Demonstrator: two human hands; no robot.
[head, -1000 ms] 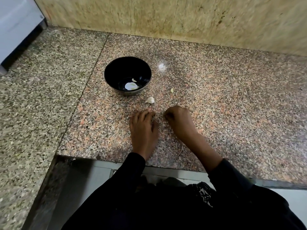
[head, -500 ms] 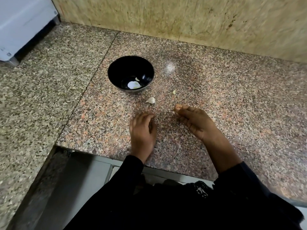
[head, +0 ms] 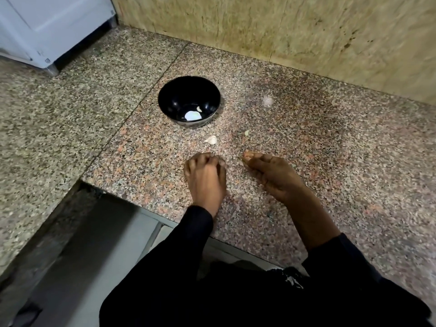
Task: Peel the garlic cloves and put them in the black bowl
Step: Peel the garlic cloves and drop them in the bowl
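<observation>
The black bowl [head: 168,100] stands on the granite counter and has a small peeled garlic clove [head: 199,109] in it, next to a white glare spot. An unpeeled clove [head: 211,139] lies on the counter just in front of the bowl. A small pale garlic piece [head: 246,133] lies to its right. My left hand [head: 205,178] rests on the counter below that clove, fingers curled over a garlic clove that is mostly hidden. My right hand [head: 271,173] lies beside it, fingertips and thumb pinched on a small pale scrap of peel.
The speckled granite counter [head: 330,161] ends at a front edge just below my wrists, with a step-in corner on the left. A stone wall [head: 283,31] closes the back. A white appliance [head: 47,27] stands at the far left.
My hands were touching and have drawn apart. The right hand swung to the right with its fingertips pinched, while the left stayed curled in place. The view shifted left.
</observation>
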